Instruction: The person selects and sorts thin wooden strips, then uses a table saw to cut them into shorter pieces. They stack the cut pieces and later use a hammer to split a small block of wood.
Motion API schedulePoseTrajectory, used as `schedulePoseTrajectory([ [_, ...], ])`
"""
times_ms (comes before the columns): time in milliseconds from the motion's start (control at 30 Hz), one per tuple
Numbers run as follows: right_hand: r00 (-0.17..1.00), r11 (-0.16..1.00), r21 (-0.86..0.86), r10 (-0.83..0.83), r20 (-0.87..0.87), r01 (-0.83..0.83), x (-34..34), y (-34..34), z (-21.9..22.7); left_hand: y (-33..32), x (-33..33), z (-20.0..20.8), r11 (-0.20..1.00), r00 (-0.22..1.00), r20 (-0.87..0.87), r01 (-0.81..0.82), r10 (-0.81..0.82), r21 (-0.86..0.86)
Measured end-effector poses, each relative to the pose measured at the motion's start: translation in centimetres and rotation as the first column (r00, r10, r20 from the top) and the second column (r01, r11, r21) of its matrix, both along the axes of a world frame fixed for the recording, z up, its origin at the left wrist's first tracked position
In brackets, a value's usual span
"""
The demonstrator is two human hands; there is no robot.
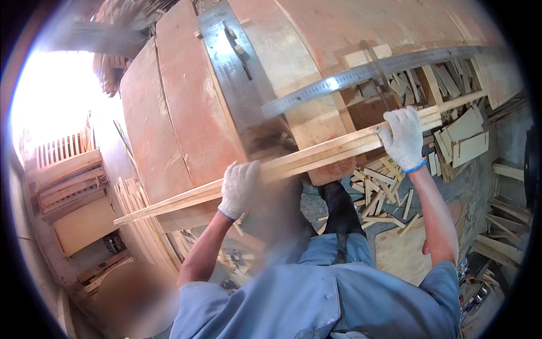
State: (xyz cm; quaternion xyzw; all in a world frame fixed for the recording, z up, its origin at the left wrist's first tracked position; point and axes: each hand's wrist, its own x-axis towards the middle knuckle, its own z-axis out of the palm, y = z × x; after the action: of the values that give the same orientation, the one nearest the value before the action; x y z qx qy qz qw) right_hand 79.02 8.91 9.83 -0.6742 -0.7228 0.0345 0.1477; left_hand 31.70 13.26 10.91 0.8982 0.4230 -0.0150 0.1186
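Observation:
A bundle of long, pale wooden strips runs across in front of my body, its left end lower in the picture than its right. My left hand, in a white knitted glove, has its fingers wrapped over the strips left of their middle. Toward the right end, my right hand, in a similar glove with a blue cuff, grips the same bundle, thumb along the near side. Beyond the strips lies a reddish-brown workbench with an inset metal plate. A long steel ruler rests across the bench.
A clamp crosses the ruler near a small wood block. Wood offcuts litter the floor beside my legs. Stacked slatted wood stands at the left, with long strips leaning nearby. More boards are piled at the right.

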Motion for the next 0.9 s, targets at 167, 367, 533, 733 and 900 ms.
schedulePoseTrajectory([
  [167, 0.997, 0.998, 0.043, 0.033, 0.075, -0.036, -9.8, 4.7, 3.5, 3.9, -10.3, 0.8, 0.991, 0.996, -0.084, 0.015, -0.004, 0.132],
  [367, 0.987, 0.973, 0.216, 0.103, -0.120, -0.075, -27.4, 15.0, 2.4, 11.8, -28.0, 0.0, 0.963, 0.978, -0.142, -0.115, 0.152, 0.243],
  [533, 0.972, 0.970, 0.226, 0.134, -0.191, -0.089, -37.6, 21.7, 0.8, 17.9, -38.4, -0.4, 0.960, 0.939, -0.245, -0.192, 0.240, 0.205],
  [733, 0.976, 0.983, 0.163, 0.113, -0.184, -0.083, -41.1, 25.6, -2.1, 21.0, -40.8, -0.8, 0.957, 0.908, -0.305, -0.267, 0.288, 0.112],
  [900, 0.975, 0.987, 0.133, 0.113, -0.190, -0.089, -41.1, 27.4, -4.8, 22.6, -40.7, -1.6, 0.971, 0.913, -0.332, -0.206, 0.235, 0.121],
])
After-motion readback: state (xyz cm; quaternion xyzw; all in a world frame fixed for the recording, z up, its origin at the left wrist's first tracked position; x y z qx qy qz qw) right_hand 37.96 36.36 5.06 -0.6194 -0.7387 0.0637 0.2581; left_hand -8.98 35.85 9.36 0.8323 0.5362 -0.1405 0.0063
